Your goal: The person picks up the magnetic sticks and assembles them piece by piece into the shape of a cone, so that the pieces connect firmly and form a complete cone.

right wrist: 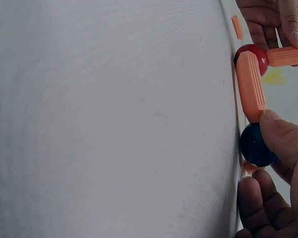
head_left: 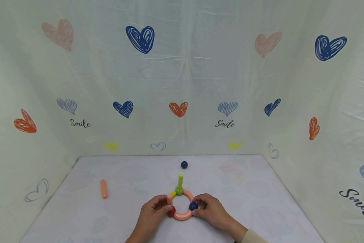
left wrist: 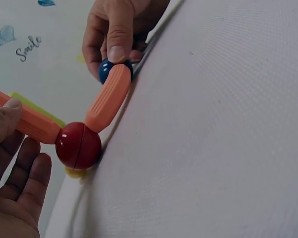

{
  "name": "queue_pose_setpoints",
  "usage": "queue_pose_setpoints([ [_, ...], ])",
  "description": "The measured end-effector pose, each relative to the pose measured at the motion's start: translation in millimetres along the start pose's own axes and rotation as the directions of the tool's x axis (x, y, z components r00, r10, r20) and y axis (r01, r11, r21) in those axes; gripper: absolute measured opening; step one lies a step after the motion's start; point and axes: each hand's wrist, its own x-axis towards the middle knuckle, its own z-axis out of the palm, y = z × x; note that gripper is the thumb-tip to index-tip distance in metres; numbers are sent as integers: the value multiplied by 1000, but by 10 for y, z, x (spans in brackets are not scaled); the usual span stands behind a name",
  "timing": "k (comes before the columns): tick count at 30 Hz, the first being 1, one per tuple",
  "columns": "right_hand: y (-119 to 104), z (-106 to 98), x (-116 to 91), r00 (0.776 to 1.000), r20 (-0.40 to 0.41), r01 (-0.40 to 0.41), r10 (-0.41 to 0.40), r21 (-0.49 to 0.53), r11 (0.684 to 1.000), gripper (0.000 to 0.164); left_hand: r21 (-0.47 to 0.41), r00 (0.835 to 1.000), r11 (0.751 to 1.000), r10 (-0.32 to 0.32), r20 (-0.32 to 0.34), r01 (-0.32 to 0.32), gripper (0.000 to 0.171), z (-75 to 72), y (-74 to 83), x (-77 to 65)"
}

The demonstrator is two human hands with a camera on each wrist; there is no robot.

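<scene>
A ring of toy rods and balls lies on the table in the head view. Its front piece is a curved orange rod (head_left: 183, 216) between a red ball (head_left: 171, 211) and a blue ball (head_left: 193, 206). At the back, a green ball (head_left: 179, 191) carries an upright green rod (head_left: 180, 181). My left hand (head_left: 151, 214) pinches a straight-looking orange rod (left wrist: 37, 124) that sticks up from the red ball. My right hand (head_left: 212, 211) grips the blue ball, its thumb (right wrist: 283, 139) at the joint with the curved rod. A yellow rod (head_left: 173, 194) joins the green ball's left side.
A loose orange rod (head_left: 104, 189) lies at the left of the table (head_left: 78, 216). Another dark blue ball (head_left: 184, 164) sits near the back edge, behind the ring. A white curtain (head_left: 200, 67) printed with hearts surrounds the table at the back and sides.
</scene>
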Motion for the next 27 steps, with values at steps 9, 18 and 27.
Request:
queue_pose_setpoints([
  [9, -7, -1, -1, 1000, -6, 4, -4, 1, 1000, 34, 76, 1000, 997, 11, -4, -11, 34, 2, -29, 0],
  [18, -22, 10, -29, 1000, 9, -10, 10, 18, 1000, 36, 287, 993, 952, 86, 82, -106, 42, -25, -157, 0],
  [27, -34, 28, -88, 998, 61, 9, -12, 54, 999, 33, 325, 995, 941, 77, 58, -91, 40, -51, -195, 33],
])
